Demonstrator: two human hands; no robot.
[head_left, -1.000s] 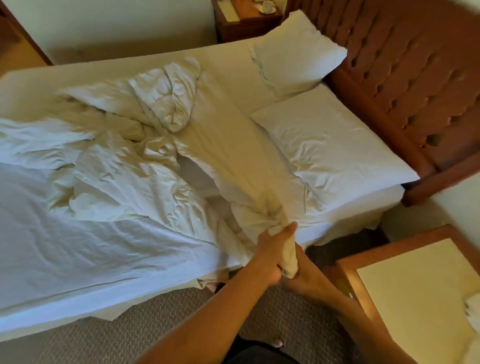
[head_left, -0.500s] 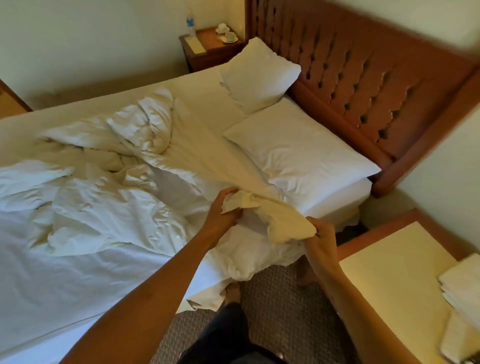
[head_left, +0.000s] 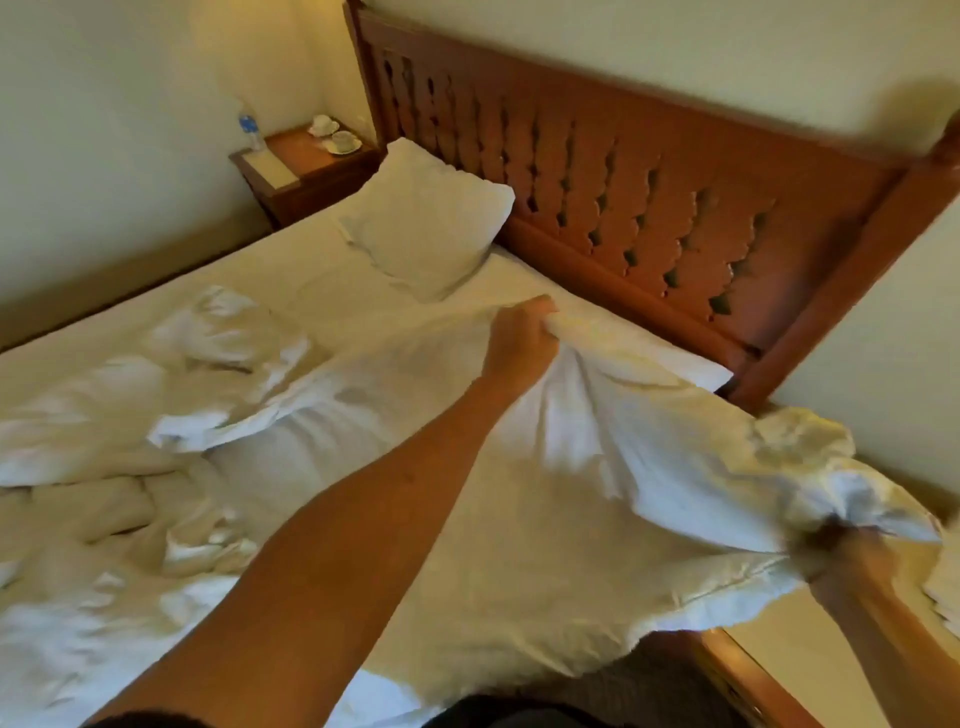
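A crumpled white duvet cover (head_left: 545, 519) lies over the bed (head_left: 260, 270), with one end lifted and stretched between my hands. My left hand (head_left: 519, 338) grips a bunched fold of it above the near pillow, close to the headboard. My right hand (head_left: 836, 551), blurred by motion, grips the cover's other corner out past the bed's right side. The rest of the cover lies in loose heaps across the left half of the mattress. The near pillow (head_left: 675, 358) is mostly hidden under the lifted cloth.
A second white pillow (head_left: 426, 218) leans against the carved wooden headboard (head_left: 623, 171). A far nightstand (head_left: 301, 171) carries cups and a water bottle (head_left: 249, 130). A wooden bedside table (head_left: 810, 670) stands at my lower right, with folded white cloth (head_left: 943, 592) on it.
Both hands have risen and spread apart, pulling the cover's end up from the bed's edge toward the headboard. My view has lifted toward the headboard.
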